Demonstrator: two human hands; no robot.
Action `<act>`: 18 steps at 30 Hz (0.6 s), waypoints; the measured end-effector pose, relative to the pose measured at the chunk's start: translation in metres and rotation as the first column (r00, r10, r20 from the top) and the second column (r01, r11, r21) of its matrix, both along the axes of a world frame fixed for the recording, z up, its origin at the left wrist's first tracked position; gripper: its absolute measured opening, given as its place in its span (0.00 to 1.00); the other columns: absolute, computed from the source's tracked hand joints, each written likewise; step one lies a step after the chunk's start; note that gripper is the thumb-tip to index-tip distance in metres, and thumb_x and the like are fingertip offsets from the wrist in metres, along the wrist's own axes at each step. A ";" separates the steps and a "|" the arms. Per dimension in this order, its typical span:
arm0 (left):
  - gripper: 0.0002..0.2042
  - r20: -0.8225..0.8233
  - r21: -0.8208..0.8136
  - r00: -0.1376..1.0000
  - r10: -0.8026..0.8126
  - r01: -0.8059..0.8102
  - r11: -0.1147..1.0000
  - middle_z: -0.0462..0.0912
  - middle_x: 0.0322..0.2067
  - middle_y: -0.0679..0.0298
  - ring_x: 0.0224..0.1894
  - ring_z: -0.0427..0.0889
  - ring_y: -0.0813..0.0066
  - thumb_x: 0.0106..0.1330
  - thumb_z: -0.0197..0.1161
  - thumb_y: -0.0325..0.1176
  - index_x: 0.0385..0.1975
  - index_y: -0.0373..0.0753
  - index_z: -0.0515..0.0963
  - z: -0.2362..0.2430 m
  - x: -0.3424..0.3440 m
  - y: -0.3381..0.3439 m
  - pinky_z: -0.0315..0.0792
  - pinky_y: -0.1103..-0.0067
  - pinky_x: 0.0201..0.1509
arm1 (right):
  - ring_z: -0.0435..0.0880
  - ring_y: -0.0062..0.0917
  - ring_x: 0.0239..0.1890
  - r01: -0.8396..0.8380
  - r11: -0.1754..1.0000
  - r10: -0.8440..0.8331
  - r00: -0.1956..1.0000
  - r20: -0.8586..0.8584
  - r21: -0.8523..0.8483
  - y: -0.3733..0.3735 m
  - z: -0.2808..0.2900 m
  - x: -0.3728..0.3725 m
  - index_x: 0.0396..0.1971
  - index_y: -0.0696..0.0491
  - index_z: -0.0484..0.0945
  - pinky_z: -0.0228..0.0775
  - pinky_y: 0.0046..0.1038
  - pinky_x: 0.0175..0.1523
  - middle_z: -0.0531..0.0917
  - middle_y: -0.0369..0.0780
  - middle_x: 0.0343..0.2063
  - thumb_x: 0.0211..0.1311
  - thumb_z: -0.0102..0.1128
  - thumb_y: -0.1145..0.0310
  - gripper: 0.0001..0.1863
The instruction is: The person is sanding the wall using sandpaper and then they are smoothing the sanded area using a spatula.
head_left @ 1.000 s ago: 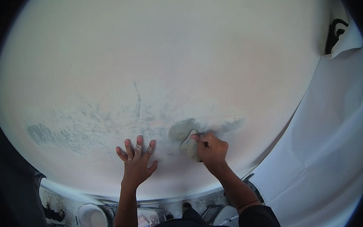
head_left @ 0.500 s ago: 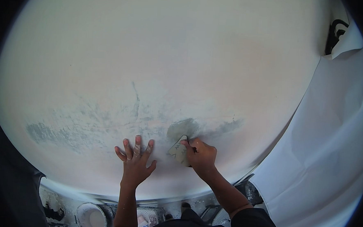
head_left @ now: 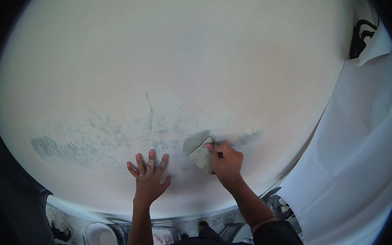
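Fingers of right hand grasp pale pad; left hand spread near panel's lower edge. Flat, even pressure advised.

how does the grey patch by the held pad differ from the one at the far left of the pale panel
The rounder patch looks smooth and even; the far-left patch looks streaky and mottled. The pad partly covers the rounder patch, while the far-left patch lies uncovered. Both are grey marks on the same pale panel.
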State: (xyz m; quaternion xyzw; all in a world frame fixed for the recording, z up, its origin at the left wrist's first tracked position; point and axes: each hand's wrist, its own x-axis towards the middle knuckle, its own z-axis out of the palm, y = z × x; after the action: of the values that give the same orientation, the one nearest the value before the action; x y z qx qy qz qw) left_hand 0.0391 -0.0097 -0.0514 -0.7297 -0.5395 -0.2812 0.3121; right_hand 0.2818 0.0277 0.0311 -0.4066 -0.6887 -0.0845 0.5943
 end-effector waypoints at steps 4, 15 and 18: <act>0.40 0.006 -0.023 1.000 -0.003 0.003 1.000 0.34 0.74 0.49 0.73 0.21 0.37 0.53 0.69 0.51 0.68 0.52 0.63 -0.001 -0.001 -0.001 0.15 0.40 0.66 | 0.75 0.28 0.11 -0.019 0.999 0.013 0.991 0.131 0.038 -0.002 -0.006 -0.004 0.18 0.53 0.70 0.66 0.25 0.18 0.76 0.40 0.12 0.51 0.75 0.70 0.17; 0.38 0.092 -0.075 0.996 0.002 0.005 0.997 0.40 0.75 0.54 0.75 0.23 0.43 0.55 0.67 0.50 0.69 0.58 0.62 0.000 0.001 -0.006 0.15 0.43 0.67 | 0.81 0.20 0.17 -0.165 0.933 0.079 0.961 -0.266 -0.321 -0.025 -0.069 -0.017 0.19 0.55 0.74 0.72 0.22 0.26 0.80 0.37 0.14 0.53 0.73 0.72 0.14; 0.39 0.127 -0.136 0.992 -0.002 0.019 0.990 0.38 0.75 0.54 0.74 0.23 0.42 0.55 0.67 0.50 0.69 0.57 0.61 0.002 0.003 -0.011 0.15 0.43 0.67 | 0.84 0.22 0.21 -0.257 0.870 0.064 0.905 -0.421 -0.420 -0.035 -0.072 -0.003 0.27 0.56 0.77 0.74 0.22 0.28 0.83 0.38 0.17 0.51 0.75 0.70 0.12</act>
State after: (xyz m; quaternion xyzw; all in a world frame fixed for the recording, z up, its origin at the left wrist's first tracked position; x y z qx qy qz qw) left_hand 0.0422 -0.0202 -0.0495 -0.7329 -0.5724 -0.2909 0.2247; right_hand 0.2793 -0.0076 -0.0406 -0.4857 -0.5869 0.2176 0.6101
